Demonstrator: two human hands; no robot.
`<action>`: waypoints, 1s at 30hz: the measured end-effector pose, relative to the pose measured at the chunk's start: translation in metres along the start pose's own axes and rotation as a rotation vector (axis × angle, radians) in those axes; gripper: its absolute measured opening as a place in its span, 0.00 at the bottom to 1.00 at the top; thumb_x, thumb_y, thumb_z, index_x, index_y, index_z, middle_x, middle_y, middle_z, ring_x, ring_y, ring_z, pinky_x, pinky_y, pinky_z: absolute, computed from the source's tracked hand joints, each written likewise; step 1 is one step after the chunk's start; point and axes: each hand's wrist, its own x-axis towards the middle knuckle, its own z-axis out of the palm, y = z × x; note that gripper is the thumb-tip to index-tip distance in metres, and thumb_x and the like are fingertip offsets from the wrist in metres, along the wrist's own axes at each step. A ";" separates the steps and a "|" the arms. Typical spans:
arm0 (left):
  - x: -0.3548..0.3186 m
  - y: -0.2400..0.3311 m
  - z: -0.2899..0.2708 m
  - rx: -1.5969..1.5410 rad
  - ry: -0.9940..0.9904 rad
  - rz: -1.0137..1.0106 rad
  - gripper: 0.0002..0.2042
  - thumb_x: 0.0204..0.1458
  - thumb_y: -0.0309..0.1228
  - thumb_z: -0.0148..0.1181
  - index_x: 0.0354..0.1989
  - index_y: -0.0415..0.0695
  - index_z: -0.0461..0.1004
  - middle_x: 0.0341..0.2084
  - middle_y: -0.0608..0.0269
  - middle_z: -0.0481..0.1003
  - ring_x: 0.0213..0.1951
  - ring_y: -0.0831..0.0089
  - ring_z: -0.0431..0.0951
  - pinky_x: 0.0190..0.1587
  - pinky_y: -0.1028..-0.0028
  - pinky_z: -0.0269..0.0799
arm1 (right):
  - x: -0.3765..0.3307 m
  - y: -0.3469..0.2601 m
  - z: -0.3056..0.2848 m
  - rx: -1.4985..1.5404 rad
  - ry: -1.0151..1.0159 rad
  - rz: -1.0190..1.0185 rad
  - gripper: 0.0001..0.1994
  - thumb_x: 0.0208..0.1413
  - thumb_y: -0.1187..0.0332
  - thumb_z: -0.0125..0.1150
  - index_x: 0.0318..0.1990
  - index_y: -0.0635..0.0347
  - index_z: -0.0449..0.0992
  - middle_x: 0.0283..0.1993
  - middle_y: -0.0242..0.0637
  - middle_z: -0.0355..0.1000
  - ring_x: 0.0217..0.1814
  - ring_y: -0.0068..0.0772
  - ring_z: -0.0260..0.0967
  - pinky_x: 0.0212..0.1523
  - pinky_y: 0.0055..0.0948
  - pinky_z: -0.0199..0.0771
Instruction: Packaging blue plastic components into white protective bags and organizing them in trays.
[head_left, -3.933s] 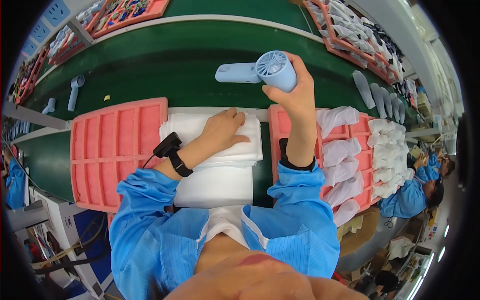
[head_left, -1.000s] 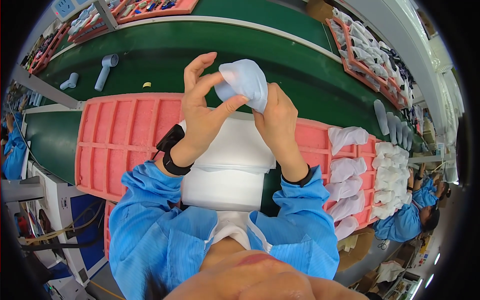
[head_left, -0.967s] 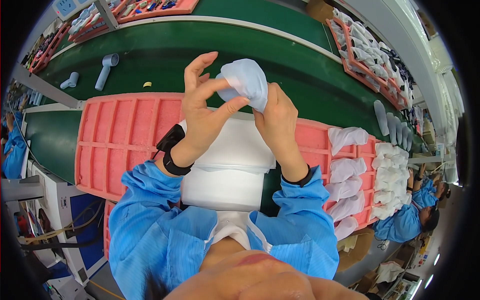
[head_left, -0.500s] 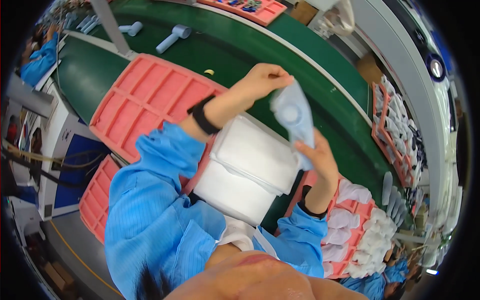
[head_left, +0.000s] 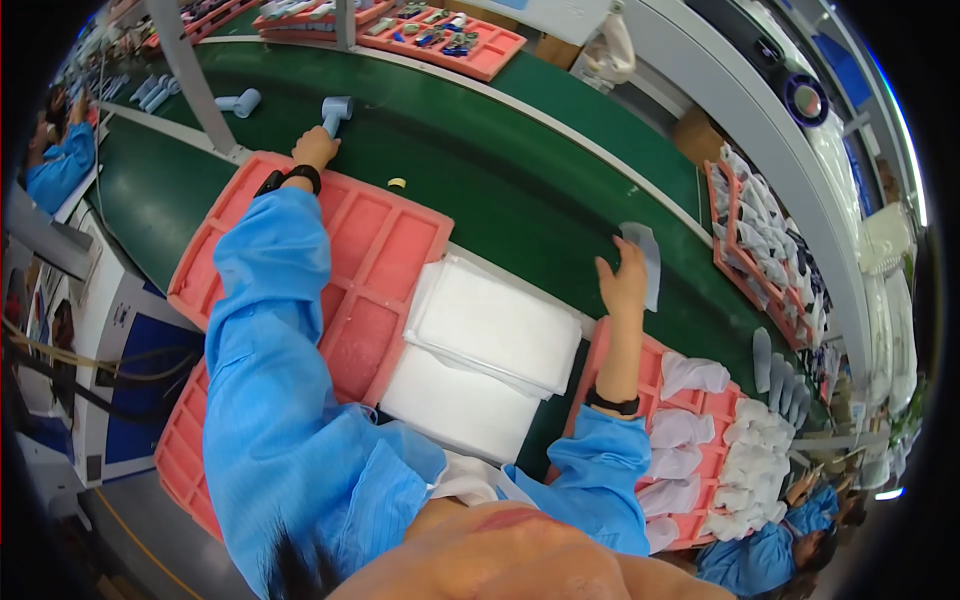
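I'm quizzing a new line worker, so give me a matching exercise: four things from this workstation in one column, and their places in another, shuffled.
Things:
1. pale blue handheld device
2. bagged item
3. stack of white foam sheets
4. wrapped white items

Places:
A. pink tray at far right
B. under the right hand, on the belt
C. at the left hand, on the belt
D. between the two forearms

Pairs: 1-C, 2-B, 3-D, 4-A

Smooth pale-blue plastic on the handheld fan (head_left: 334,112); soft, matt white cloth on the pouch (head_left: 642,262); matt green rubbery belt (head_left: 480,170); matt pink foam trays (head_left: 375,260); white foam sheets (head_left: 495,325).
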 end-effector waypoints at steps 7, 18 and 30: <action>-0.116 0.123 0.007 -0.488 -0.294 0.885 0.17 0.51 0.36 0.60 0.45 0.38 0.70 0.37 0.49 0.70 0.41 0.52 0.72 0.42 0.63 0.68 | 0.004 -0.049 -0.021 0.956 -0.079 0.241 0.31 0.53 0.65 0.64 0.62 0.68 0.60 0.59 0.50 0.64 0.53 0.36 0.68 0.48 0.28 0.73; -0.275 0.238 -0.058 -0.669 0.061 0.912 0.20 0.39 0.27 0.69 0.43 0.45 0.71 0.36 0.57 0.69 0.37 0.59 0.74 0.39 0.64 0.69 | 0.001 -0.055 -0.085 0.874 0.189 0.166 0.33 0.37 0.68 0.72 0.54 0.63 0.66 0.45 0.39 0.72 0.44 0.30 0.71 0.45 0.28 0.71; -0.345 0.219 -0.001 -0.291 -0.526 1.165 0.11 0.47 0.38 0.64 0.30 0.44 0.73 0.28 0.58 0.71 0.30 0.56 0.75 0.31 0.63 0.70 | -0.004 -0.063 -0.097 0.926 0.239 0.114 0.32 0.34 0.70 0.73 0.51 0.61 0.68 0.43 0.37 0.72 0.45 0.28 0.70 0.46 0.28 0.71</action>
